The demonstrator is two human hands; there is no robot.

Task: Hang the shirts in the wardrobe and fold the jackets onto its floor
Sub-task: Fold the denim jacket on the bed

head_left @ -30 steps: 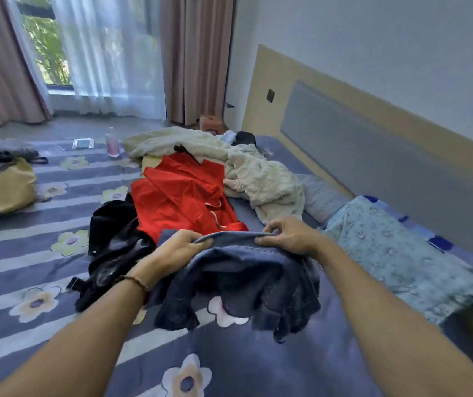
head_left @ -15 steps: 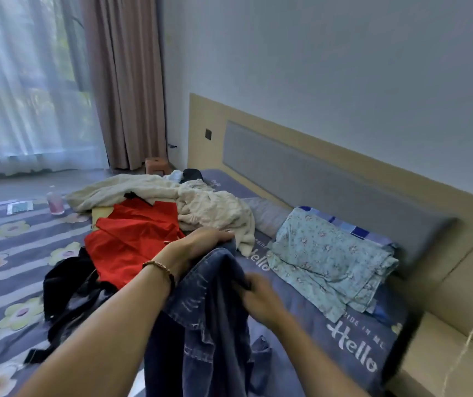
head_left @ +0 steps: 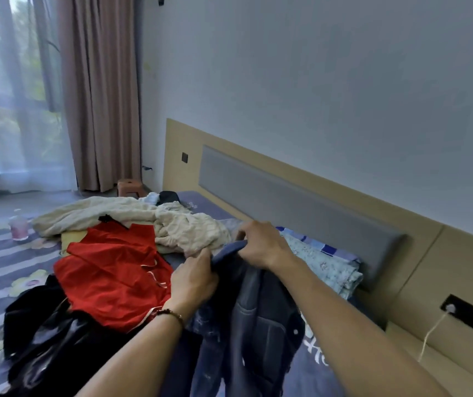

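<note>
On the bed (head_left: 6,253), the denim jacket (head_left: 246,319), bunched half a second ago, now hangs lifted near the red shirt (head_left: 109,276), both hands, left (head_left: 193,279) and right (head_left: 261,247), gripping its top edge, so folding can probably start, with no wardrobe in view.

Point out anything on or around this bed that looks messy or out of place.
Clothes lie in loose heaps on the striped floral bedsheet: a crumpled red garment, a wrinkled cream garment and a shiny black jacket. A small pink-tinted plastic bottle stands upright on the sheet, an odd spot.
</note>
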